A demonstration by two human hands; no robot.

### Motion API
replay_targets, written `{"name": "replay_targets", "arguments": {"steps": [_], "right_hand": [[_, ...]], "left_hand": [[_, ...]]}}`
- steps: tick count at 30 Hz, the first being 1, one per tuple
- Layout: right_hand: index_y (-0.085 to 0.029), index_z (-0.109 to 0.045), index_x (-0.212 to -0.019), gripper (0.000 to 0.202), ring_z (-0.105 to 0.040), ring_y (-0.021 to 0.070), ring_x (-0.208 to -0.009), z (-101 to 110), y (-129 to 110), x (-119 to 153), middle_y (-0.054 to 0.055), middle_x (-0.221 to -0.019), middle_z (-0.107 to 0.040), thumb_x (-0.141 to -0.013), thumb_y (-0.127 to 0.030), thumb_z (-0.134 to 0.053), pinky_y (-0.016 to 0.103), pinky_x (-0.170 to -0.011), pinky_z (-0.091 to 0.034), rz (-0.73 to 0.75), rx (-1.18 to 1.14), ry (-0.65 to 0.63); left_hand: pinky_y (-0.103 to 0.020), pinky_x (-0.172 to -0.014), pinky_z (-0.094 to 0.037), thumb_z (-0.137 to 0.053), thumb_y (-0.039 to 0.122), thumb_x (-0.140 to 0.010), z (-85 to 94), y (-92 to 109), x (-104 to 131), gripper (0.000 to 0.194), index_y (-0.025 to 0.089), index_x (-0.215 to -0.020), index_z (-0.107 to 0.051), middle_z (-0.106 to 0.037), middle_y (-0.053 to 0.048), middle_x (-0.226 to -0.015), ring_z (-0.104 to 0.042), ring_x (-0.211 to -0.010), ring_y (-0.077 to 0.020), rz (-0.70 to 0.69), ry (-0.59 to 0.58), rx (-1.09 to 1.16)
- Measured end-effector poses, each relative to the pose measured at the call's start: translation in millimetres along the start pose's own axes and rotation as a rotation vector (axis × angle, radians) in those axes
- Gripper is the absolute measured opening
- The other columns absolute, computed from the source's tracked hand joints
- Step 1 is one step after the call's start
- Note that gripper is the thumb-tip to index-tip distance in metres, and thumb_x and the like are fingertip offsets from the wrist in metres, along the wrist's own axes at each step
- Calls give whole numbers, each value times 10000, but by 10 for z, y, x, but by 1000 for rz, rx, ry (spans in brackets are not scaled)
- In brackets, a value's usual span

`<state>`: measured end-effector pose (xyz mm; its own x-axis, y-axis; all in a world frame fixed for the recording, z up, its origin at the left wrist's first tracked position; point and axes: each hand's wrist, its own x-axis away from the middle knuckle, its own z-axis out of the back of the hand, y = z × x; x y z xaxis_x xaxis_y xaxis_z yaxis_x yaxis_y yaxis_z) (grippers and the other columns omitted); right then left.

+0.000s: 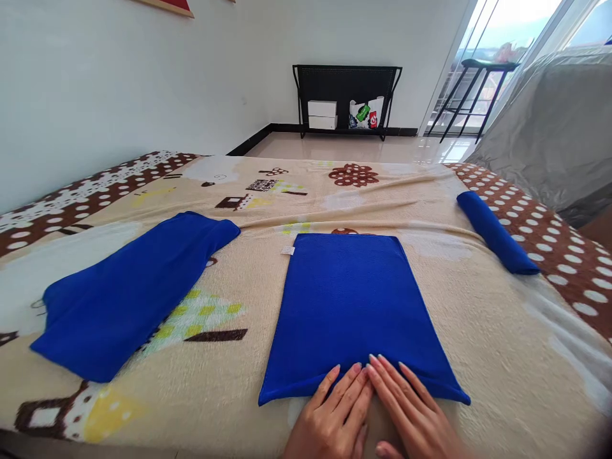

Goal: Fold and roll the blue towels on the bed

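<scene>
A blue cloth [354, 299] lies spread flat in front of me, with a small white tag at its far left corner. My left hand [332, 411] rests on the middle of its near edge, fingers stretched out. Beside it, almost touching, my right hand [406, 405] presses on the same edge with straight fingers. That edge looks slightly raised or turned over under the fingertips. To the left lies a second blue cloth [129, 293], loosely spread at a slant. On the right is a rolled blue cloth [497, 233].
A beige patterned blanket [201, 382] with brown dotted borders covers the bed, with a few wrinkles across it. Beyond stands a black rack [347, 83] holding white boxes and a bag. A black stool [478, 89] and a grey covered object [559, 121] are at the right.
</scene>
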<state>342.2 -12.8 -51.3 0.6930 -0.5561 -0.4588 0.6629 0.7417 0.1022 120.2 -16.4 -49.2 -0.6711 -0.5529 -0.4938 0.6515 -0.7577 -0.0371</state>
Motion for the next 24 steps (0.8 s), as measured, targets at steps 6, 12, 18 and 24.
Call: {"name": "replay_targets", "arguments": {"steps": [6,12,18,24], "right_hand": [[-80,-435,-1452,715,-454,206,-1362,272,355,475,90,-1447,-510,-901,-521,-546,312,-1189,-250,-45,82,-124],[-119,-398,-1482,616,-455,191,-1362,275,555,810,63,-1471,-488,-921,-341,-519,324,-1210,-205,-74,42,-172],[-226,-415,-1487,579,-409,254,-1394,268,697,1050,43,-1504,-453,-924,-306,-525,425,-1175,-231,-76,52,-223],[-381,-570,-1353,422,-582,243,-1178,245,771,1041,53,-1345,-579,-931,-389,-557,391,-931,-432,-266,10,-96]], "left_hand": [[-356,-1204,-283,-456,195,-944,401,-434,329,463,118,-1397,-510,-552,-66,-1443,-463,-1375,-185,-29,-219,-170],[-416,-1206,-271,-425,100,-936,605,-731,750,472,124,-1403,-482,-553,-78,-1441,-430,-1399,-192,-12,-282,-116],[-460,-1192,-289,-481,77,-921,650,-819,812,448,159,-1358,-528,-597,-85,-1394,-456,-1382,-221,22,-246,-37],[-453,-1084,-388,-534,60,-911,701,-875,730,348,232,-1203,-618,-583,-88,-1408,-468,-1370,-255,187,-135,101]]}}
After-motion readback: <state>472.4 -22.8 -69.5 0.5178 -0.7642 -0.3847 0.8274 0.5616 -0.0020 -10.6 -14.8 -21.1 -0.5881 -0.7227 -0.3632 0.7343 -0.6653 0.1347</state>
